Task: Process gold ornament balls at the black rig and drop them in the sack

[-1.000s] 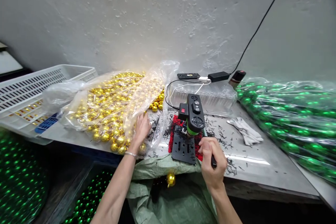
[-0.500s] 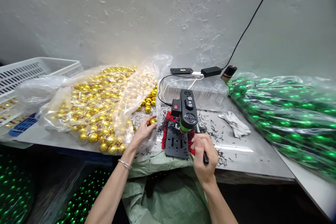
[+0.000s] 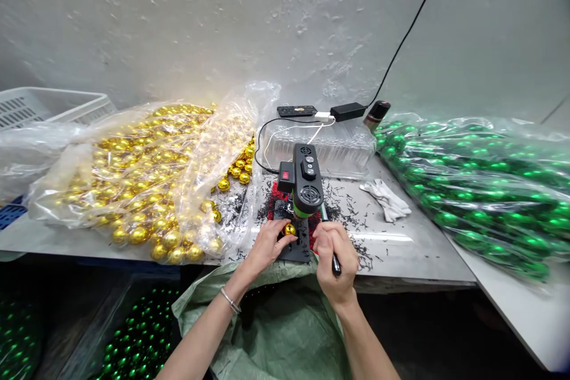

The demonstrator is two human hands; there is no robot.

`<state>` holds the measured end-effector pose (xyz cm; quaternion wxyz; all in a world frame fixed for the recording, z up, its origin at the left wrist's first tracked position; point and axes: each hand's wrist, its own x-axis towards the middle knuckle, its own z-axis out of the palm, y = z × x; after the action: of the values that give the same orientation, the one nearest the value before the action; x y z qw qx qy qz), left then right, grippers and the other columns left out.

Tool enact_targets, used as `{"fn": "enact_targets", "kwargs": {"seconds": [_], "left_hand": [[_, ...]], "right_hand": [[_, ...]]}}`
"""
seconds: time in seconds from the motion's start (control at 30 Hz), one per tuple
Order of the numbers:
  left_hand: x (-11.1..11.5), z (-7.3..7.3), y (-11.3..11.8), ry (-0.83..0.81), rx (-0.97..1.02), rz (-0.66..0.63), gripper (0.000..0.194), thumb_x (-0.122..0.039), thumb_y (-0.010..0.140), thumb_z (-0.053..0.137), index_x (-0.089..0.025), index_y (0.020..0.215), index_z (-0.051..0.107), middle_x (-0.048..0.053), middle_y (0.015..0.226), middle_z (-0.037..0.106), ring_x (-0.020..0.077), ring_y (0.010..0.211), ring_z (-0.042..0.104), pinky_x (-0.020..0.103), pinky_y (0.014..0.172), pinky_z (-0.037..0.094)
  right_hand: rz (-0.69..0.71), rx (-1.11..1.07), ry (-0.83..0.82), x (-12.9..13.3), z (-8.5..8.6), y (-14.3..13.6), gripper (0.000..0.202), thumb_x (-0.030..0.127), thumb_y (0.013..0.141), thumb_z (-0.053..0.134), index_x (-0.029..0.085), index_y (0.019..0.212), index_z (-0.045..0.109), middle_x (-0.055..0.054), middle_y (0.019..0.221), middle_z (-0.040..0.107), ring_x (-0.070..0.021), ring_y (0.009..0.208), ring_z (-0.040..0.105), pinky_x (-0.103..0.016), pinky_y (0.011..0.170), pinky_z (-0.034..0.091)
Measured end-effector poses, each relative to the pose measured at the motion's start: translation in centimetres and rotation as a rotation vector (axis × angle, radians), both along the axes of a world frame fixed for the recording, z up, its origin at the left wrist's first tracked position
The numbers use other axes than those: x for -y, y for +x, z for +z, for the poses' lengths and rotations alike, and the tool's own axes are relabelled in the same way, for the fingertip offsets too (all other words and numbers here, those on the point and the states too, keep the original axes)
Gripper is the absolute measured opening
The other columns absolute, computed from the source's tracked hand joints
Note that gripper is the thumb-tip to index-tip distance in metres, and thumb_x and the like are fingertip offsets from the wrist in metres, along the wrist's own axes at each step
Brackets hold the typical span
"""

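My left hand pinches a shiny gold ball between thumb and fingers, over the slotted black base plate. Just above and behind the ball is the head of a small black press-like device with a green ring and round grilles. My right hand is wrapped round the black-ended lever handle at the device's right side. Red material lies under the plate. Many more gold balls fill a clear plastic bag left of my left hand.
Green balls in clear bags lie at the right. Behind the device are clear plastic trays, a black adapter and cables. White gloves, a spray can and black scraps lie about. A green sack hangs at the table's front.
My left hand has carried the gold ball rightward, from beside the bag to the device's plate. My right hand keeps its grip on the lever handle. The view has shifted slightly.
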<state>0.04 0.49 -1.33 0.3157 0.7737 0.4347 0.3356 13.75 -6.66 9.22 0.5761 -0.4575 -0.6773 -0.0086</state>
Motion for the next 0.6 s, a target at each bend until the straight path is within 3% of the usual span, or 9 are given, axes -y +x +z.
{"fn": "enact_targets", "kwargs": {"seconds": [0.2, 0.43, 0.6], "left_hand": [[-0.3, 0.2, 0.0, 0.095, -0.124, -0.091, 0.033, -0.036, 0.09, 0.062, -0.019, 0.118, 0.063, 0.011, 0.111, 0.068, 0.0257, 0.103, 0.063, 0.04, 0.092, 0.047], [0.3, -1.4, 1.1, 0.17, -0.16, 0.058, 0.037, -0.034, 0.095, 0.054, -0.017, 0.127, 0.055, 0.013, 0.118, 0.062, 0.0268, 0.113, 0.054, 0.044, 0.097, 0.039], [0.6, -1.6, 1.5, 0.183, -0.164, 0.067, 0.031, -0.032, 0.094, 0.055, -0.017, 0.121, 0.057, 0.012, 0.116, 0.062, 0.0261, 0.111, 0.054, 0.043, 0.097, 0.037]], "right_hand": [[0.007, 0.003, -0.002, 0.1, -0.2, 0.1, 0.024, 0.003, 0.089, 0.042, 0.02, 0.073, 0.046, -0.001, 0.073, 0.051, -0.0127, 0.071, 0.053, -0.027, 0.063, 0.042], [0.03, -0.034, -0.002, 0.1, -0.5, 0.1, 0.024, 0.003, 0.089, 0.043, 0.02, 0.072, 0.047, 0.0, 0.069, 0.051, -0.0139, 0.071, 0.055, -0.028, 0.064, 0.044], [0.024, -0.026, 0.008, 0.2, -1.3, 0.1, 0.024, 0.002, 0.088, 0.043, 0.02, 0.072, 0.047, 0.0, 0.068, 0.05, -0.0147, 0.072, 0.055, -0.028, 0.064, 0.045]]}}
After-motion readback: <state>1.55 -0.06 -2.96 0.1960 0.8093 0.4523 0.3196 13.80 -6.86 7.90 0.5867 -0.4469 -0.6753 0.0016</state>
